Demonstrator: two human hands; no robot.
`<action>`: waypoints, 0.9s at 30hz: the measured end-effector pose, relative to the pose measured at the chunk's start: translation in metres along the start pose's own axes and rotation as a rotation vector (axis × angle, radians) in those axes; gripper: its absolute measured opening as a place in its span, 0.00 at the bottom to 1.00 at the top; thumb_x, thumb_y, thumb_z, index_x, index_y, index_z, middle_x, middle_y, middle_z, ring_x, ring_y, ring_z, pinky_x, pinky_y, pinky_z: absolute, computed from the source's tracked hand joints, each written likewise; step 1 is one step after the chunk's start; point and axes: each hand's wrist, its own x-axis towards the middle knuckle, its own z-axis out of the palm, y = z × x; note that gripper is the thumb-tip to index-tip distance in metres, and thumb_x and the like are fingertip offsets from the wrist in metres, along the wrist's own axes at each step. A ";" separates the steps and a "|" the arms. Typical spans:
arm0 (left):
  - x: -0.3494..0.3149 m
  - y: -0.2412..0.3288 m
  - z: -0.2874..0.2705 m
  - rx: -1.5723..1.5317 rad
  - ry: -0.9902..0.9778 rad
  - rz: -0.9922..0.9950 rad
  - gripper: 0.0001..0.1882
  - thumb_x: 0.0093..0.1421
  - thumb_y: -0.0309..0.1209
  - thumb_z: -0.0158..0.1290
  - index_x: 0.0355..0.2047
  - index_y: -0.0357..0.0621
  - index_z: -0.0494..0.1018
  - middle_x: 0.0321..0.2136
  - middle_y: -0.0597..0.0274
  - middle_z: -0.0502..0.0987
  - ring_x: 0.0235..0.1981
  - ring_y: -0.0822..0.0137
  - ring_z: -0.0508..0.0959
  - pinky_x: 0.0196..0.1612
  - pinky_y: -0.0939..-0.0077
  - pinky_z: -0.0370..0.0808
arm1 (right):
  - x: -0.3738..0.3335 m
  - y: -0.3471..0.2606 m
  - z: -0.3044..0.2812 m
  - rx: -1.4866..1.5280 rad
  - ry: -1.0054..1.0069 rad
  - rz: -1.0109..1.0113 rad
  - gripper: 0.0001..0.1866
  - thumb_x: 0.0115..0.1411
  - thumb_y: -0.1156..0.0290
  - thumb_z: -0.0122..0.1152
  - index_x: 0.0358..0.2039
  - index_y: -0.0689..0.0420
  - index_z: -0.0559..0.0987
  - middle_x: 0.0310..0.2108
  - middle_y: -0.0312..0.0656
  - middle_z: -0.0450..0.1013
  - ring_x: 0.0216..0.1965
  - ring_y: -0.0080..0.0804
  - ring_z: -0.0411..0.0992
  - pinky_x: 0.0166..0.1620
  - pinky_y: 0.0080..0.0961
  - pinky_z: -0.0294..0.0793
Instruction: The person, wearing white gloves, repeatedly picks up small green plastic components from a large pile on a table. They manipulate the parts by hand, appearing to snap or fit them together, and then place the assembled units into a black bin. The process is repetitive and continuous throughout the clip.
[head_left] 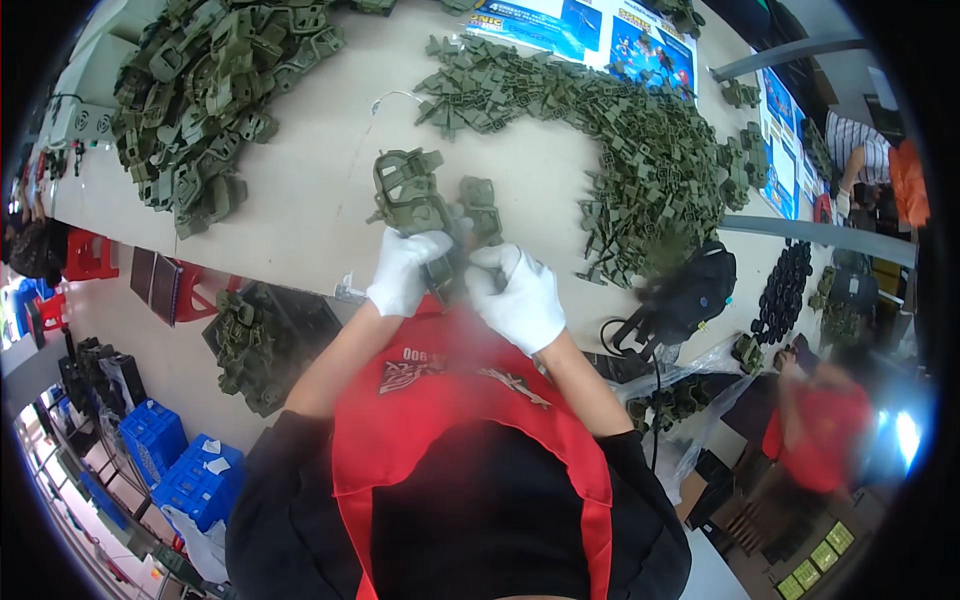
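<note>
My left hand (408, 270), in a white glove, is closed around the lower end of an olive-green moulded plastic part (408, 190), which juts out over the table edge in front of me. Close by on the right, my gloved right hand (517, 298) has its fingers curled together beside that part. Whatever they pinch is hidden by the fingers and a blurred patch. A smaller green plastic piece (480, 205) shows just beyond the right fingertips; whether it touches the larger part I cannot tell.
Large green parts (205, 100) are heaped on the table (320, 150) at the far left. Many small green pieces (650, 160) spread across its right side. A black bag-like object (695, 290) sits at the right edge. Blue crates (200, 480) stand lower left; a person in red (820, 430) works at right.
</note>
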 end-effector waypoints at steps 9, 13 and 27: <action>-0.021 -0.002 -0.016 0.270 -0.090 0.105 0.23 0.51 0.17 0.49 0.49 0.38 0.67 0.40 0.56 0.75 0.38 0.62 0.78 0.42 0.67 0.77 | -0.021 -0.021 0.009 -0.086 0.056 -0.102 0.06 0.53 0.73 0.62 0.32 0.53 0.76 0.31 0.44 0.77 0.29 0.48 0.76 0.32 0.39 0.76; -0.032 0.006 -0.016 0.259 -0.112 0.111 0.14 0.53 0.24 0.53 0.41 0.36 0.76 0.36 0.60 0.79 0.33 0.70 0.77 0.37 0.76 0.74 | -0.018 -0.018 0.012 -0.039 0.080 -0.170 0.05 0.54 0.73 0.61 0.33 0.53 0.76 0.31 0.43 0.77 0.30 0.47 0.76 0.32 0.39 0.77; -0.018 0.002 -0.033 0.186 -0.061 -0.029 0.23 0.48 0.21 0.54 0.47 0.35 0.70 0.36 0.56 0.77 0.37 0.64 0.77 0.42 0.71 0.75 | -0.016 -0.001 0.034 -0.102 0.068 -0.200 0.04 0.55 0.69 0.59 0.28 0.53 0.75 0.26 0.45 0.75 0.23 0.46 0.74 0.29 0.40 0.76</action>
